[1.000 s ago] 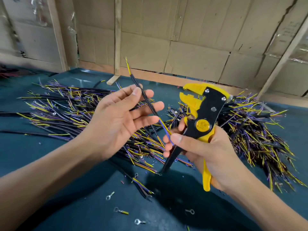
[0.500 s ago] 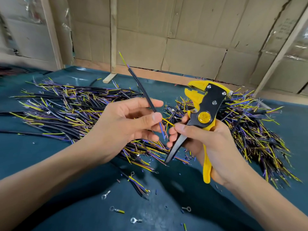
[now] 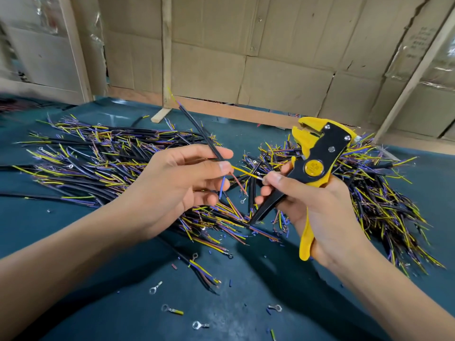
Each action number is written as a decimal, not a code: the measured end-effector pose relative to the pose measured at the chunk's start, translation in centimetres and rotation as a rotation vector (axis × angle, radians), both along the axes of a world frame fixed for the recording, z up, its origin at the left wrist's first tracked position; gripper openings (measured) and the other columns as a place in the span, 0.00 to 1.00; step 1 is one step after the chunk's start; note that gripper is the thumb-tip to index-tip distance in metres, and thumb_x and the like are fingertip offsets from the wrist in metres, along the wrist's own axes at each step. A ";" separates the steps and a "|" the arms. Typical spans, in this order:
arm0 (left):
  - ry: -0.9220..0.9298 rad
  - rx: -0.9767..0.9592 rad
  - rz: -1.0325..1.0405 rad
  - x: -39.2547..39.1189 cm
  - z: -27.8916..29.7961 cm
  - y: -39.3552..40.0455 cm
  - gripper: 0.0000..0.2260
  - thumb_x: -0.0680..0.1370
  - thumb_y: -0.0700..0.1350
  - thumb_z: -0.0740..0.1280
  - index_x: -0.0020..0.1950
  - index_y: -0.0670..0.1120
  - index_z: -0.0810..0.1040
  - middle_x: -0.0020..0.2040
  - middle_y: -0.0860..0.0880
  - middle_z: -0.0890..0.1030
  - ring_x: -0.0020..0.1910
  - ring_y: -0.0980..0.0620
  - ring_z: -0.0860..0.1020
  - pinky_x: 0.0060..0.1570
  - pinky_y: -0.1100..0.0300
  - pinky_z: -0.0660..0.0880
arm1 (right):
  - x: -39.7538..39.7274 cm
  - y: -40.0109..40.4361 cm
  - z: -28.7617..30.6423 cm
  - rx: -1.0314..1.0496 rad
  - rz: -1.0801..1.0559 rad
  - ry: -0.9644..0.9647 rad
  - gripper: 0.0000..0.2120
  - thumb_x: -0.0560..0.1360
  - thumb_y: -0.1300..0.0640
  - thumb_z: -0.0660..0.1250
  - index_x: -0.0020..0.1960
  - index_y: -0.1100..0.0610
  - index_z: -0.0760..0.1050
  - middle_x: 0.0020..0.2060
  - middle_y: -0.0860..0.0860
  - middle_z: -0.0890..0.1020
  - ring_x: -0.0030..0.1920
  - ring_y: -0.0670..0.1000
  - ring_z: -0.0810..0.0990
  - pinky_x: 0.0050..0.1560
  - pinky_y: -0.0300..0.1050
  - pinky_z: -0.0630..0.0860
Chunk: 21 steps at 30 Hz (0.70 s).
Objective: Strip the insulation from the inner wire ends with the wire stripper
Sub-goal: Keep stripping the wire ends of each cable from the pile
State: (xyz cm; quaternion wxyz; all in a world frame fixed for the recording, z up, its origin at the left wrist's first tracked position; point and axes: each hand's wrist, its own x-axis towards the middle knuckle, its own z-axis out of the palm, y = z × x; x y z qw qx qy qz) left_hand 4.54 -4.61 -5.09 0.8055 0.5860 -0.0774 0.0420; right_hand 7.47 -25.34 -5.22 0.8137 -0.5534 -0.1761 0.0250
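I see a teal table (image 3: 73,242) carrying two cable heaps, one far left (image 3: 98,163), one right (image 3: 381,193); ring terminals (image 3: 197,325) and insulation bits (image 3: 231,283) lie near.

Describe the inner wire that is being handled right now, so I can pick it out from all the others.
Between the two piles on the green table, the left hand holds a black cable. Three inner wires fan from its lower end. Yours is the yellow wire, pinched by the right hand; the blue and brown ones hang free.
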 end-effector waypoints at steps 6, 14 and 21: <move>0.042 -0.030 0.124 0.7 0.0 0.6 0.10 0.71 0.40 0.74 0.52 0.41 0.85 0.40 0.45 0.82 0.33 0.52 0.79 0.27 0.63 0.70 | -0.3 0.3 -0.5 -0.029 0.021 -0.010 0.17 0.72 0.63 0.72 0.48 0.75 0.71 0.39 0.65 0.81 0.36 0.61 0.79 0.41 0.57 0.81; 0.187 0.118 0.426 2.4 -0.1 4.1 0.06 0.79 0.36 0.69 0.56 0.37 0.79 0.46 0.42 0.81 0.37 0.48 0.86 0.23 0.62 0.72 | -0.1 0.2 -0.4 -0.045 -0.023 0.065 0.06 0.75 0.66 0.70 0.47 0.69 0.75 0.38 0.65 0.82 0.35 0.60 0.79 0.41 0.57 0.82; -0.358 1.161 0.273 1.2 -0.1 4.5 0.18 0.78 0.40 0.70 0.64 0.58 0.80 0.49 0.60 0.84 0.44 0.63 0.84 0.45 0.61 0.80 | 0.3 -0.3 -0.2 -0.037 -0.107 0.085 0.03 0.77 0.67 0.69 0.47 0.67 0.75 0.37 0.63 0.82 0.34 0.60 0.79 0.40 0.57 0.82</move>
